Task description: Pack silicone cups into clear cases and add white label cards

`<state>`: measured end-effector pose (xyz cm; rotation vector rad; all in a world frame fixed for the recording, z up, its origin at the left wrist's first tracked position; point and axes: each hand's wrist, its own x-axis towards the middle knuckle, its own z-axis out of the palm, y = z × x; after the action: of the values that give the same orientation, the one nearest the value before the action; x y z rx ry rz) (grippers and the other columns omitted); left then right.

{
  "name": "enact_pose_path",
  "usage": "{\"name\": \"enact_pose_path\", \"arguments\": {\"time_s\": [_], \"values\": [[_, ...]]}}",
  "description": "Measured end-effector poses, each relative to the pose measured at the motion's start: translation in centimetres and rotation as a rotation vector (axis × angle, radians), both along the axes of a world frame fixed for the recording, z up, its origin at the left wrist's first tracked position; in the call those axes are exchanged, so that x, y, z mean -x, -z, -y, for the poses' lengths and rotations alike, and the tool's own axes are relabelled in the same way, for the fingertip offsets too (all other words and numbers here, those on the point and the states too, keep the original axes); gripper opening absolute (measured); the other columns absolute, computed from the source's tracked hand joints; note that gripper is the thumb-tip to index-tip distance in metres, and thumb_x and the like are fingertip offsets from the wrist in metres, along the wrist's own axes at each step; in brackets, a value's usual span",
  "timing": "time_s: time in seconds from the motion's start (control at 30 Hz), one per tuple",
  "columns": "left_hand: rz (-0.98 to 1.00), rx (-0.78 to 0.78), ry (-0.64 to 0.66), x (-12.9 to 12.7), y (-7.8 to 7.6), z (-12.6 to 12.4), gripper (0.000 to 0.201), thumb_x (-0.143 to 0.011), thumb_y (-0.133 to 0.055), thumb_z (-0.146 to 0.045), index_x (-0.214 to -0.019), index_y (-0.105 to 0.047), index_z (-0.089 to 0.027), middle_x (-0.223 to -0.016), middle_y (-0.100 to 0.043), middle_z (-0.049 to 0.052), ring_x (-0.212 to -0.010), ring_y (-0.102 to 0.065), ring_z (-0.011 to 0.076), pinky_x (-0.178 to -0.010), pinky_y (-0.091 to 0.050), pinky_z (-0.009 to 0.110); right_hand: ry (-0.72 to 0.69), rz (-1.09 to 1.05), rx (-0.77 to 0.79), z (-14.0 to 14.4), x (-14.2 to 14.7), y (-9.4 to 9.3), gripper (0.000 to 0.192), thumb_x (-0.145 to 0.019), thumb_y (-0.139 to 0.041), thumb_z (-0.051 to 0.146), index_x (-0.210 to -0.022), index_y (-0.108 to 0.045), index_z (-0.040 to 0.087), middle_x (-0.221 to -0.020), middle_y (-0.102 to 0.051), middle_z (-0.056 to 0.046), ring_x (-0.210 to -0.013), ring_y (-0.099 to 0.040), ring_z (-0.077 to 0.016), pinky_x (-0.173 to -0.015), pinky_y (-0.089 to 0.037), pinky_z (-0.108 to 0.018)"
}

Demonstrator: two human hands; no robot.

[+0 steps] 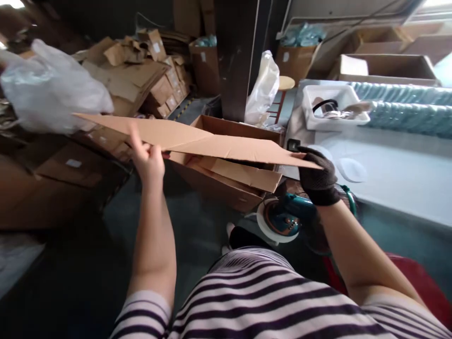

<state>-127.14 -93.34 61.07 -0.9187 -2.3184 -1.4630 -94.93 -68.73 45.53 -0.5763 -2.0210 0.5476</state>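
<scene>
A long, creased sheet of cardboard (197, 139) spans the space in front of me, held up at both ends. My bare left hand (148, 157) grips its near edge at the left, thumb raised over the top face. At the other end my right hand (318, 174), in a dark glove, is closed on the sheet's right corner. Directly beneath and behind the sheet stands an open cardboard box (222, 188) on the floor, with its near flap (243, 174) showing below the sheet. Most of the box's inside is hidden.
To the right, a white table (395, 174) carries a white bin (335, 117) of small items and rows of wrapped bluish goods (416, 117). A teal fan (282, 216) sits low by my legs. Stacked cartons (162, 89) and a plastic bag (56, 94) fill the left. A dark pillar (235, 61) rises behind.
</scene>
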Motion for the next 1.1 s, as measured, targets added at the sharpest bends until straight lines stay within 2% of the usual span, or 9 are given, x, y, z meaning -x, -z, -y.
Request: {"name": "enact_pose_path", "arguments": {"time_s": [0.1, 0.17, 0.27, 0.4, 0.6, 0.7, 0.8, 1.0, 1.1], "values": [[-0.121, 0.353, 0.034, 5.1, 3.4, -6.8, 0.041, -0.076, -0.040, -0.005, -0.100, -0.072, -0.013, -0.087, -0.071, 0.007, -0.088, -0.067, 0.0194, -0.086, -0.052, 0.033, 0.193, 0.030, 0.051, -2.6, 2.0, 1.1, 0.035, -0.096, -0.044, 0.033, -0.089, -0.073, 0.014, -0.096, -0.074, -0.017, -0.096, -0.070, -0.0220, -0.085, -0.056, -0.033], [-0.206, 0.537, 0.102, 7.7, 5.6, -10.2, 0.038, -0.078, -0.044, -0.005, -0.099, -0.074, -0.016, -0.093, -0.071, 0.007, -0.093, -0.066, 0.0209, -0.091, -0.049, 0.034, 0.265, 0.046, 0.073, -4.0, 3.7, 2.2, 0.034, -0.095, -0.045, 0.032, -0.090, -0.072, 0.013, -0.100, -0.074, -0.017, -0.096, -0.071, -0.0237, -0.085, -0.057, -0.037], [-0.309, 0.633, 0.175, 11.3, 7.8, -13.2, 0.031, -0.079, -0.058, -0.011, -0.107, -0.071, -0.017, -0.103, -0.067, 0.010, -0.095, -0.063, 0.0218, -0.089, -0.048, 0.032, 0.276, 0.110, 0.066, -5.9, 6.6, 2.9, 0.029, -0.094, -0.046, 0.031, -0.093, -0.071, 0.015, -0.112, -0.072, -0.015, -0.104, -0.069, -0.0249, -0.089, -0.056, -0.040], [-0.380, 0.553, 0.175, 15.8, 8.1, -14.8, 0.015, -0.082, -0.067, -0.027, -0.094, -0.071, -0.019, -0.093, -0.065, 0.007, -0.089, -0.060, 0.0210, -0.086, -0.046, 0.030, 0.304, 0.140, 0.080, -7.9, 10.1, 1.3, 0.030, -0.094, -0.046, 0.034, -0.092, -0.070, 0.017, -0.113, -0.072, -0.011, -0.107, -0.068, -0.0243, -0.092, -0.056, -0.040], [-0.414, 0.458, 0.234, 20.7, 6.8, -17.9, 0.021, -0.084, -0.066, -0.038, -0.090, -0.073, -0.019, -0.078, -0.060, 0.004, -0.073, -0.055, 0.0178, -0.078, -0.044, 0.029, 0.322, 0.153, 0.135, -9.5, 13.1, 0.3, 0.035, -0.098, -0.040, 0.035, -0.094, -0.072, 0.019, -0.102, -0.075, -0.007, -0.100, -0.070, -0.0209, -0.090, -0.055, -0.036], [-0.440, 0.534, 0.294, 21.5, 7.6, -20.7, 0.023, -0.085, -0.066, -0.041, -0.089, -0.074, -0.020, -0.075, -0.060, 0.003, -0.072, -0.056, 0.0178, -0.073, -0.042, 0.028, 0.398, 0.167, 0.213, -10.6, 13.1, 2.5, 0.038, -0.098, -0.040, 0.038, -0.100, -0.072, 0.019, -0.102, -0.075, -0.008, -0.099, -0.070, -0.0209, -0.090, -0.055, -0.035], [-0.461, 0.683, 0.394, 21.5, 10.1, -23.6, 0.022, -0.087, -0.063, -0.039, -0.091, -0.075, -0.021, -0.080, -0.065, 0.004, -0.076, -0.060, 0.0194, -0.071, -0.041, 0.029, 0.465, 0.220, 0.327, -11.9, 12.4, 6.0, 0.039, -0.096, -0.042, 0.041, -0.107, -0.070, 0.016, -0.108, -0.074, -0.012, -0.103, -0.069, -0.0233, -0.092, -0.053, -0.038], [-0.401, 1.042, 0.530, 22.2, 18.7, -27.6, 0.026, -0.092, -0.053, -0.035, -0.101, -0.074, -0.023, -0.100, -0.073, 0.007, -0.088, -0.066, 0.0244, -0.075, -0.042, 0.033, 0.427, 0.394, 0.687, -13.2, 13.5, 14.4, 0.037, -0.089, -0.045, 0.033, -0.109, -0.070, 0.014, -0.109, -0.073, -0.013, -0.103, -0.068, -0.0253, -0.093, -0.053, -0.043], [-0.357, 1.260, 0.627, 22.5, 23.3, -29.1, 0.031, -0.094, -0.046, -0.033, -0.104, -0.073, -0.021, -0.104, -0.072, 0.010, -0.092, -0.065, 0.0272, -0.080, -0.041, 0.038, 0.517, 0.577, 0.930, -12.3, 15.0, 17.2, 0.044, -0.082, -0.053, 0.031, -0.121, -0.065, 0.015, -0.119, -0.070, -0.016, -0.107, -0.067, -0.0287, -0.093, -0.052, -0.047]]}}
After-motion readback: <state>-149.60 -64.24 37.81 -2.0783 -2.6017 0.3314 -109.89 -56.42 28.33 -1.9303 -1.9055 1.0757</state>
